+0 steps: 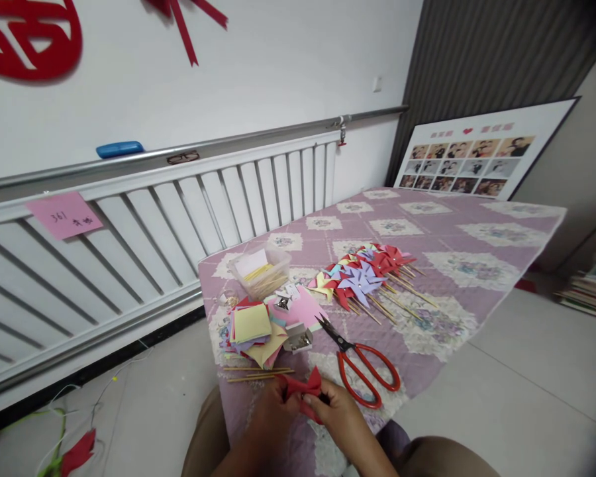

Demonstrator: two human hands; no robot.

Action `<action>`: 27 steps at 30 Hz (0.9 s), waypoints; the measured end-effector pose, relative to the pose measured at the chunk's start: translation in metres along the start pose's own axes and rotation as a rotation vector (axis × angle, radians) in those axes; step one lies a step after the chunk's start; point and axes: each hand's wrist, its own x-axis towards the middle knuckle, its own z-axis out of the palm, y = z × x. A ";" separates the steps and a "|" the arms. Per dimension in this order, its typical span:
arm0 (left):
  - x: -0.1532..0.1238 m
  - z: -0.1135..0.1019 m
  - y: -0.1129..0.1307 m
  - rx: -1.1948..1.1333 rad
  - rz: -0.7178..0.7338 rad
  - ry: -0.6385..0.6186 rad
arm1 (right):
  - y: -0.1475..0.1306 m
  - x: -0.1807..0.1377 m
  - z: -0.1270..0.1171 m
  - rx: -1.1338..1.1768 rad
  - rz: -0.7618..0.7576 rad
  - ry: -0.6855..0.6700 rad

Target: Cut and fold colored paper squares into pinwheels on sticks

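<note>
A folded red paper piece [305, 387] is gripped by the left hand [277, 403] and the right hand [338, 405], over the near end of the cloth-covered worktop [457, 222]. Just beyond, thin sticks [258, 377] are laid before a stack of coloured paper [252, 322]. Red-handled scissors [346, 345] are placed to the right; farther back, paper pinwheels [361, 281] are heaped together.

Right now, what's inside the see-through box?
In the see-through box are thin yellowish sticks and a white piece, maybe paper. Whatever lies beneath them is covered, so I can't see it.
</note>
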 end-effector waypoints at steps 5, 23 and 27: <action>0.000 0.000 -0.001 0.029 0.006 0.000 | 0.002 0.001 0.000 -0.002 0.004 -0.021; 0.010 -0.003 -0.007 -0.006 -0.055 -0.115 | 0.020 0.005 0.002 0.011 0.012 -0.030; 0.016 -0.002 -0.017 -0.053 -0.036 -0.142 | 0.020 0.006 0.002 -0.025 -0.002 -0.012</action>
